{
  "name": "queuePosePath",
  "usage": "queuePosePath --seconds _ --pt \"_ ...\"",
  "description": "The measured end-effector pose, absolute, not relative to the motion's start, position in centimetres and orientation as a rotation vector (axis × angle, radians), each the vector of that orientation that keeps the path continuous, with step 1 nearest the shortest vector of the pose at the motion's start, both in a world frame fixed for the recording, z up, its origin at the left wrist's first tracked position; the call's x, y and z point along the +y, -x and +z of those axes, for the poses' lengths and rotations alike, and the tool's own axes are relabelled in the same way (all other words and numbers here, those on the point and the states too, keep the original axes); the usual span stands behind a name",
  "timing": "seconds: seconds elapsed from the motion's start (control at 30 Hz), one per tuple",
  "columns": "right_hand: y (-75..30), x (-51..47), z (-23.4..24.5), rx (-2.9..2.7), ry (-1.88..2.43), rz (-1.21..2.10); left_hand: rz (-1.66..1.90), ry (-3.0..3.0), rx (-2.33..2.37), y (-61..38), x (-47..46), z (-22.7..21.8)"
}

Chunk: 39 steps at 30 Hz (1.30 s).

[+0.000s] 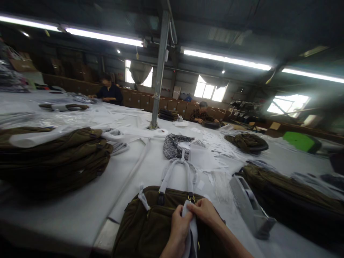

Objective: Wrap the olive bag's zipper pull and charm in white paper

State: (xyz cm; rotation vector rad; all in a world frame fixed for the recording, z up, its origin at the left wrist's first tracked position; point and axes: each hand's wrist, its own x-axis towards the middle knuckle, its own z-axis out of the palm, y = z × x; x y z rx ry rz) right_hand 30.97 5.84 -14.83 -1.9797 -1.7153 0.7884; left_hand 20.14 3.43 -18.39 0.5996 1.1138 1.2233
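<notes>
An olive-brown bag [147, 233] lies on the white-covered table [134, 172] right in front of me. Its two handles [168, 175] stretch away from me, wrapped in white paper. My left hand [178, 225] is closed on a white paper strip [192, 229] that runs down over the bag. Just right of it, my right hand [205, 211] pinches the upper end of the same strip, beside a gold-coloured ring [191, 198]. Whether a strap lies inside the paper is hidden. Another bit of white wrapping [143, 199] sits at the bag's upper left.
A grey tape dispenser [248, 206] stands right of the bag. Stacked olive bags lie left [67, 154] and right [290, 190]. Beyond the handles is a black-and-white patterned cloth [173, 145], near a metal post [160, 71]. Two people [111, 93] work across the table.
</notes>
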Motion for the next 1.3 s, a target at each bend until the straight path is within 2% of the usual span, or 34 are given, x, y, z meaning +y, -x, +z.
queuePosePath --seconds 0.2,0.5,0.73,0.9,1.3 --pt "-31.1 5.5 -15.2 -1.597 2.013 0.795 1.195 -0.564 1.082 -19.8 3.4 -18.9" --pt "-31.1 5.2 -15.6 -1.344 1.855 1.183 1.045 -0.407 0.872 -18.9 4.2 -19.7" --pt "-31.8 4.0 -17.4 -1.131 1.422 1.387 0.651 -0.064 0.559 -17.6 3.6 -18.0" --pt "-32.4 3.3 -18.1 -1.043 1.230 1.485 0.681 0.034 0.426 -17.5 3.6 -17.7" --pt "-31.6 3.1 -18.5 -1.011 1.394 1.316 0.634 -0.140 0.557 -18.4 4.0 -20.0"
